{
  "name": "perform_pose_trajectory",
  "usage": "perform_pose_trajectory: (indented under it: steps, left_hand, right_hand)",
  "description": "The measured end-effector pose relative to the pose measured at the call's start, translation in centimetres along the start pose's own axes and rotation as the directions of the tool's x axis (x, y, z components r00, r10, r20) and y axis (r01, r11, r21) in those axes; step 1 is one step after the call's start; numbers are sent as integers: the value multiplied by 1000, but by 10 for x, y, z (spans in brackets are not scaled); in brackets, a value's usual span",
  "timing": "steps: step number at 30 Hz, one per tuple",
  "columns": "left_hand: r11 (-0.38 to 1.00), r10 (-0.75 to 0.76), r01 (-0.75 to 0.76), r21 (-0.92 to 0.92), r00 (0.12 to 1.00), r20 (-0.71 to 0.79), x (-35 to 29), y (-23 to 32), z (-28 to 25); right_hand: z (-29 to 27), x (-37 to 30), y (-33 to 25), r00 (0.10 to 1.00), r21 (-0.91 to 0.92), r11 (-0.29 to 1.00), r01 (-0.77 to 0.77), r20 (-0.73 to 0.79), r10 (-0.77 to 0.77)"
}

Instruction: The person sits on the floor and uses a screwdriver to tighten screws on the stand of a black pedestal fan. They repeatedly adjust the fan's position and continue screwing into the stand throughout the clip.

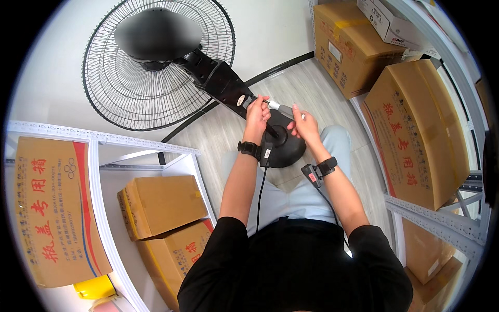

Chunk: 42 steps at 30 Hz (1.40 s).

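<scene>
A black pedestal fan (221, 80) stands before me, its wire cage (112, 78) tilted to the left and its round base (286, 151) on the floor. My left hand (257, 112) is closed in a pinch beside the fan's column; what lies between its fingers is hidden. In my right hand (304, 126) is a slim grey tool with a white collar (283, 109), gripped between thumb and fingers. Its white end points left, close to my left fingers. The tool's tip is too small to make out.
White metal shelves (96, 208) with cardboard boxes (60, 208) flank me on the left. More cartons (416, 130) fill the rack on the right. Black devices with cables are strapped to both wrists. A white wall (270, 31) rises behind the fan.
</scene>
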State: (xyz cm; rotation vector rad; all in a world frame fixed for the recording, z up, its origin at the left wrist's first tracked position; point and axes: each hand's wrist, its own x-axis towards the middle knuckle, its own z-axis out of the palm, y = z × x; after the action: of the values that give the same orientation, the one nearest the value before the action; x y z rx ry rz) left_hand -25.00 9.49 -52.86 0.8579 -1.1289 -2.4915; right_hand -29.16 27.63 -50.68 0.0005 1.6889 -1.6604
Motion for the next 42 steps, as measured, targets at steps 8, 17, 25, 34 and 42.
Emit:
perform_pose_trajectory:
  steps: [8, 17, 25, 34, 42]
  left_hand:
    - [1000, -18, 18, 8, 1000, -9, 5, 2, -5]
    - [999, -3, 4, 49, 1000, -9, 2, 1, -3]
    - [999, -18, 18, 31, 1000, 4, 3, -2, -6]
    - [999, -37, 36, -27, 999, -31, 9, -1, -10]
    - [998, -55, 55, -14, 997, -56, 9, 0, -11]
  right_hand:
    - [11, -1, 12, 731, -239, 725, 646, -79, -677]
    - [12, 6, 30, 427, -542, 375, 752, -34, -904]
    - [1, -1, 16, 916, -241, 889, 390, 3, -401]
    - [-1, -4, 17, 992, 243, 970, -31, 125, 0]
    - [7, -6, 20, 984, 291, 941, 173, -14, -176]
